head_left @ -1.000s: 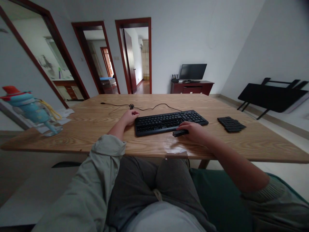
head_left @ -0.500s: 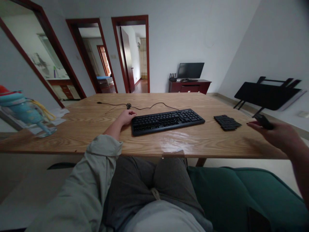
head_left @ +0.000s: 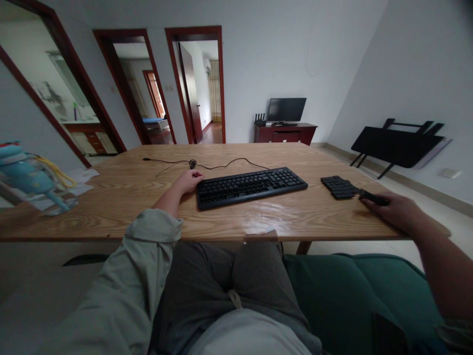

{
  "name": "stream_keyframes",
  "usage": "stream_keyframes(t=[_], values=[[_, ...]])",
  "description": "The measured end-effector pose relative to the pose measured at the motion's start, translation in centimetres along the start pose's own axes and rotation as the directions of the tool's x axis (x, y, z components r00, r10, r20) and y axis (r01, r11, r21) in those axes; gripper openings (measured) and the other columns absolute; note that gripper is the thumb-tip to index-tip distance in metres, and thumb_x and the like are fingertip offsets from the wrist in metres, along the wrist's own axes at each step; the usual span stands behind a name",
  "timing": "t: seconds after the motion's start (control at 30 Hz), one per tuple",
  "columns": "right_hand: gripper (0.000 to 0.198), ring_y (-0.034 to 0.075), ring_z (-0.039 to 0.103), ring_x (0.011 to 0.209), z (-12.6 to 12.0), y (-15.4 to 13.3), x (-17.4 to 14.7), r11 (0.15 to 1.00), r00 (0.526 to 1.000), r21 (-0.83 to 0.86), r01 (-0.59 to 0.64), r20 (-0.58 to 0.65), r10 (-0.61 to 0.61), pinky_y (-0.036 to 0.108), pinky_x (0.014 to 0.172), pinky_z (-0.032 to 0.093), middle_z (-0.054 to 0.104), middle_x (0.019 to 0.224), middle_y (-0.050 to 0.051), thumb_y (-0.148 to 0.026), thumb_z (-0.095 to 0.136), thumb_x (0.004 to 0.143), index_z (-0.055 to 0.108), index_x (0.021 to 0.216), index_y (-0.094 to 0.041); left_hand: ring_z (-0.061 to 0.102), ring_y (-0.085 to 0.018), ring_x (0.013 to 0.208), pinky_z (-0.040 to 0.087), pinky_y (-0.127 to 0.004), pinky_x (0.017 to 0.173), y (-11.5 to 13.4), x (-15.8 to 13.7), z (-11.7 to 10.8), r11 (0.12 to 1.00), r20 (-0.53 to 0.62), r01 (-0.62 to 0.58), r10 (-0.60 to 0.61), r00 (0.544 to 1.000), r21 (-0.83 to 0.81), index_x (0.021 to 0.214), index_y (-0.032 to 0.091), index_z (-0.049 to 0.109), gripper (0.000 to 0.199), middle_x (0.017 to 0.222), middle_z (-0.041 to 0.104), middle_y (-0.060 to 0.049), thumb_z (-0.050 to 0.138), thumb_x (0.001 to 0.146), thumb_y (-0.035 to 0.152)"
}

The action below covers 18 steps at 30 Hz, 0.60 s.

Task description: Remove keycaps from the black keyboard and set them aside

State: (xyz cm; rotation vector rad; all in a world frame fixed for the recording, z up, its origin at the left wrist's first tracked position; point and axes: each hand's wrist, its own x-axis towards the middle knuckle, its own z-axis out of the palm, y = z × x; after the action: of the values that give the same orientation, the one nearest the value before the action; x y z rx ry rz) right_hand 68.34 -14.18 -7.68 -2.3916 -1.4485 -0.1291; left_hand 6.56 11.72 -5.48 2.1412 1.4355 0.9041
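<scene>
A black keyboard (head_left: 251, 189) lies slightly slanted on the wooden table. At its left end is my left hand (head_left: 187, 181), fingers curled together against the upper left corner. My right hand (head_left: 397, 211) is low over the table's right side, closed around a slim black handled tool (head_left: 375, 198). The tool's tip points left, beside a flat cluster of overlapping black pieces (head_left: 339, 187). Its exact kind is too dark to make out. The keyboard's thin cable (head_left: 236, 160) runs behind it to the left, with a bundled knot in it.
On the table's left end stand a light blue bottle (head_left: 27, 172) with a yellow strap and some white papers (head_left: 83, 180). A green seat (head_left: 354, 291) is at my right. A black folding table (head_left: 402, 145) leans near the right wall.
My right hand has come left and down with the black handled tool, bringing its tip up to the black pieces. My left hand stays at the keyboard's corner. The view has shifted slightly.
</scene>
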Motion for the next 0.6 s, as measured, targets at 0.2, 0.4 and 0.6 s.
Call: stream_keyframes(t=[0.2,0.4,0.6], values=[[0.048,0.033,0.059,0.117,1.0,1.7,0.8,0.992,0.993,0.058,0.116,0.027,-0.118,0.043,0.101,0.042,0.063,0.130,0.010,-0.052,0.053,0.076,0.070,0.114,-0.027,0.063,-0.021,0.076,0.046,-0.032,0.074,-0.6,0.3,0.1,0.999,0.016,-0.042,0.042,0.999,0.000,0.081,0.016,0.070,0.029,0.081,0.071,-0.006,0.060,0.071,0.042],[0.055,0.033,0.062,0.110,1.6,2.5,1.4,0.997,0.996,0.038,0.071,0.043,-0.073,0.043,0.095,0.046,0.064,0.127,0.010,-0.050,0.054,0.076,0.064,0.125,-0.027,0.064,-0.022,0.078,0.048,-0.033,0.077,-0.6,0.3,0.1,0.999,0.016,-0.046,0.046,0.999,0.004,0.081,0.016,0.071,0.028,0.082,0.072,-0.007,0.059,0.072,0.040],[0.051,0.026,0.062,0.112,1.5,2.2,1.2,0.987,0.989,0.068,0.145,0.002,-0.145,0.036,0.098,0.046,0.065,0.126,0.006,-0.045,0.055,0.076,0.062,0.124,-0.028,0.063,-0.022,0.077,0.048,-0.033,0.076,-0.5,0.3,0.2,0.999,0.015,-0.029,0.029,0.999,0.023,0.082,0.016,0.070,0.029,0.082,0.071,-0.007,0.059,0.072,0.041]])
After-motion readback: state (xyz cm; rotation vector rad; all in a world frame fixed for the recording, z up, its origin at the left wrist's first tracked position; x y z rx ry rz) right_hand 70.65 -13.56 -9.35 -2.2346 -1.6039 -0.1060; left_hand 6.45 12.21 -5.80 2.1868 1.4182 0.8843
